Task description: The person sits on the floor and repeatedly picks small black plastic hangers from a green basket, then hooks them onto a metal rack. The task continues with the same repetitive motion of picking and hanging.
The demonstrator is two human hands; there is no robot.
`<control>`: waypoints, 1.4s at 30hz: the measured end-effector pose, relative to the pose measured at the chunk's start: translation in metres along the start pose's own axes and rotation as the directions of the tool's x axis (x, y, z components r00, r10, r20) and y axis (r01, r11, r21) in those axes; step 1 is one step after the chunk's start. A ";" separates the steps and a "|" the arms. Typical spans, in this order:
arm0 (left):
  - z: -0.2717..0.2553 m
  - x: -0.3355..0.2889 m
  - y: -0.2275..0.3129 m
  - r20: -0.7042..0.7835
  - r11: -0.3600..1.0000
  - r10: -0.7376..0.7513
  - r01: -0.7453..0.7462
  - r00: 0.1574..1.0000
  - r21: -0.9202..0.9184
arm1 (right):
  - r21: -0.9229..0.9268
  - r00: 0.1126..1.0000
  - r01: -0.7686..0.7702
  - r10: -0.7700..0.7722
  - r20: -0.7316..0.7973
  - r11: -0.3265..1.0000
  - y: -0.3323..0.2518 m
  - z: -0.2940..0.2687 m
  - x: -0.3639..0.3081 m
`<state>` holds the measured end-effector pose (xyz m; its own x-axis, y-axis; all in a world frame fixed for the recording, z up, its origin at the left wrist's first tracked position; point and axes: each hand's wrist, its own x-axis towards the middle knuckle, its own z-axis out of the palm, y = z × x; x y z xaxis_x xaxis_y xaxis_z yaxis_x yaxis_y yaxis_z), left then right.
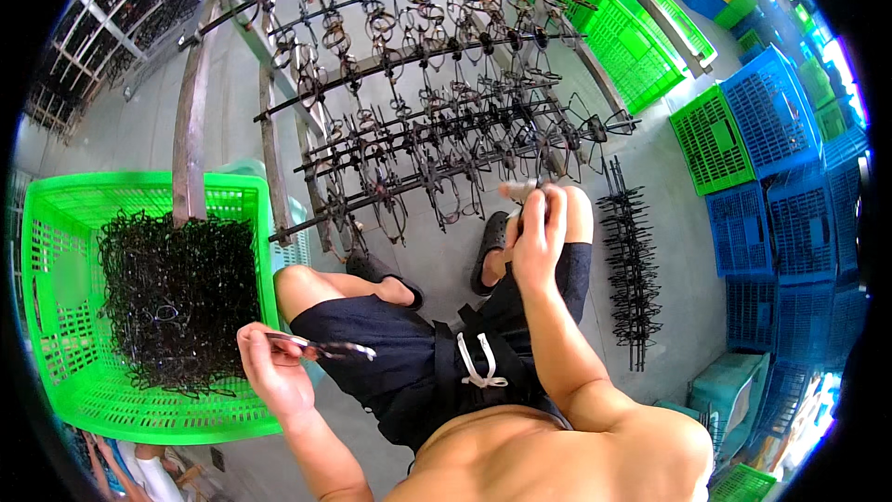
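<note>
My left hand (275, 376) is closed on a dark, shiny eyeglass frame (336, 350), held out over my left thigh, beside a green basket (177, 426). A thick tangle of thin black frames (177, 302) fills the middle of that basket. Above my right knee, my right hand (537, 237) has its fingers curled together at the near end of the hanging rack. What it pinches there is too hidden to name. Rows of eyeglass frames (452, 200) hang from the rack's dark rods (348, 200) in front of me.
A metal post (190, 130) rises at the basket's far side. On the floor to the right lies a bundle of dark spiked rods (634, 270). Blue crates (771, 112) and green crates (711, 139) are stacked along the right. My shod feet (488, 256) stand beneath the rack.
</note>
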<state>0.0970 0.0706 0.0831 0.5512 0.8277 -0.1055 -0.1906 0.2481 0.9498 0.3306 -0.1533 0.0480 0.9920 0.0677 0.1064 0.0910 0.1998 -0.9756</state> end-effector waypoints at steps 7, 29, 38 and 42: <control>0.033 -0.002 0.004 0.268 0.878 -0.005 -0.124 0.963 0.462 | 0.054 0.984 -0.170 0.166 0.065 0.984 0.018 0.014 0.029; 0.104 0.000 0.000 0.347 0.917 -0.285 0.360 0.894 -0.174 | -0.218 0.993 -0.096 0.078 -0.088 0.971 0.037 0.031 0.052; 0.110 0.004 -0.011 0.383 0.842 -0.454 0.528 0.805 -0.111 | -0.271 0.582 0.262 0.072 0.810 0.926 -0.051 0.028 -0.009; 0.096 -0.001 -0.005 0.523 0.881 -0.383 0.472 0.762 -0.043 | -0.477 0.751 0.013 0.307 0.585 0.879 -0.044 0.024 -0.026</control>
<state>0.1751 0.0203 0.1068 0.9176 0.2723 -0.2898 0.0573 0.6306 0.7740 0.2985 -0.1402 0.0927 0.7218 0.6837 -0.1072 0.1343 -0.2903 -0.9475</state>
